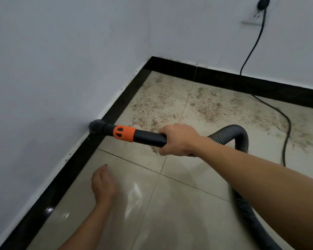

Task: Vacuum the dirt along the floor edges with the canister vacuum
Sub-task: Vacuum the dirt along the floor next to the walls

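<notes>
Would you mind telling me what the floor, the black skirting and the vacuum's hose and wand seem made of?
Floor: probably glazed ceramic tile, glossy, with grout lines and reflections. Skirting: likely polished dark tile or stone; it mirrors light. Hose: ribbed flexible plastic, dull. Wand: smooth hard plastic, seemingly, black with an orange collar.

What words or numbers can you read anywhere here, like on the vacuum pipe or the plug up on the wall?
None: no word, number or sign can be read in this picture.
Orange collar on the vacuum wand: only dark oval slots, no letters.
Plug high on the wall: too small and blurred to show any writing.
Hose: plain ridges, no label.
</notes>
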Tool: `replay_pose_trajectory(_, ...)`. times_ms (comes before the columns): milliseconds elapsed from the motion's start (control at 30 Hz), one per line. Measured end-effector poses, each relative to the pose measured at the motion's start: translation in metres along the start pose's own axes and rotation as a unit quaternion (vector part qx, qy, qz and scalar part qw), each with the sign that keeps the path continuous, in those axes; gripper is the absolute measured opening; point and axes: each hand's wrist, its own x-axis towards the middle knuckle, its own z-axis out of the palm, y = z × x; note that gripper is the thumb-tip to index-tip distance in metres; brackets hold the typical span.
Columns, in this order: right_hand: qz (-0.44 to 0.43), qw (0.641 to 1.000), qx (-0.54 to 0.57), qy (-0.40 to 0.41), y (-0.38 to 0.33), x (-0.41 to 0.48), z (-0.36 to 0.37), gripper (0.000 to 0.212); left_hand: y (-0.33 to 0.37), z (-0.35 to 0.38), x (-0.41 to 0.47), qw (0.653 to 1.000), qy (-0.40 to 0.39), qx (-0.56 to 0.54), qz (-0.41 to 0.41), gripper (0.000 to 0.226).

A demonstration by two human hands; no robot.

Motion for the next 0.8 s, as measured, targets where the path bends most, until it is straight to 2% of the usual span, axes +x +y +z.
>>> replay_pose_trajectory(67, -0.004, 0.999, -0.037, -0.002, 0.002, -0.007, 0.011, 0.025, 0.035, 0.004, -0.002, 0.972, -0.008, -0.216, -0.091, 0.043)
replay_pose_trajectory(133, -0.019, 0.997, -0.072, -0.01, 0.0, -0.014, 0.023, 0.026, 0.059, 0.011, 0.003, 0.907, -0.07, -0.382, -0.162, 0.06)
replay_pose_trajectory(167, -0.029, 0.996, -0.082, -0.012, -0.001, -0.016, 0.027, 0.027, 0.067, 0.015, 0.005, 0.87, -0.089, -0.44, -0.204, 0.058)
replay_pose_trajectory(200, -0.039, 0.996, -0.078, -0.008, -0.001, -0.019, 0.03, 0.029, 0.075, 0.02, 0.004, 0.845, -0.094, -0.468, -0.239, 0.047)
replay_pose_trajectory(233, -0.052, 0.997, -0.062, 0.013, 0.004, -0.024, 0.029, 0.033, 0.079, 0.027, 0.002, 0.843, -0.086, -0.46, -0.267, 0.034)
replay_pose_trajectory(267, -0.073, 0.995, -0.044, 0.057, 0.013, -0.03, 0.025, 0.039, 0.081, 0.033, -0.002, 0.849, -0.07, -0.435, -0.292, 0.025)
replay_pose_trajectory(333, -0.105, 0.974, -0.004, 0.201, 0.045, -0.048, 0.017, 0.059, 0.083, 0.043, -0.008, 0.858, -0.046, -0.398, -0.322, 0.025)
replay_pose_trajectory(367, -0.085, 0.957, 0.013, 0.278, 0.068, -0.061, 0.016, 0.071, 0.083, 0.047, -0.009, 0.858, -0.04, -0.39, -0.331, 0.025)
replay_pose_trajectory(400, -0.03, 0.943, 0.021, 0.331, 0.094, -0.076, 0.018, 0.082, 0.085, 0.048, -0.008, 0.859, -0.032, -0.386, -0.335, 0.026)
replay_pose_trajectory(433, 0.056, 0.936, 0.028, 0.346, 0.118, -0.092, 0.024, 0.093, 0.088, 0.049, -0.006, 0.862, -0.019, -0.383, -0.333, 0.027)
replay_pose_trajectory(500, 0.266, 0.921, 0.076, 0.274, 0.155, -0.123, 0.051, 0.115, 0.095, 0.052, 0.0, 0.873, 0.001, -0.37, -0.319, 0.029)
replay_pose_trajectory(533, 0.352, 0.906, 0.114, 0.207, 0.165, -0.135, 0.07, 0.124, 0.1, 0.054, 0.002, 0.877, -0.001, -0.362, -0.316, 0.03)
replay_pose_trajectory(567, 0.403, 0.891, 0.159, 0.133, 0.171, -0.144, 0.09, 0.128, 0.104, 0.056, 0.002, 0.88, -0.009, -0.353, -0.317, 0.031)
replay_pose_trajectory(600, 0.424, 0.882, 0.197, 0.061, 0.172, -0.15, 0.107, 0.124, 0.109, 0.059, 0.003, 0.884, -0.016, -0.342, -0.317, 0.033)
replay_pose_trajectory(667, 0.416, 0.887, 0.199, -0.031, 0.174, -0.155, 0.13, 0.099, 0.118, 0.063, 0.007, 0.896, -0.019, -0.319, -0.308, 0.039)
replay_pose_trajectory(733, 0.406, 0.906, 0.112, -0.051, 0.185, -0.16, 0.134, 0.077, 0.125, 0.064, 0.013, 0.904, -0.021, -0.303, -0.3, 0.04)
replay_pose_trajectory(800, 0.411, 0.911, 0.005, -0.032, 0.207, -0.173, 0.127, 0.063, 0.129, 0.063, 0.018, 0.909, -0.027, -0.291, -0.299, 0.037)
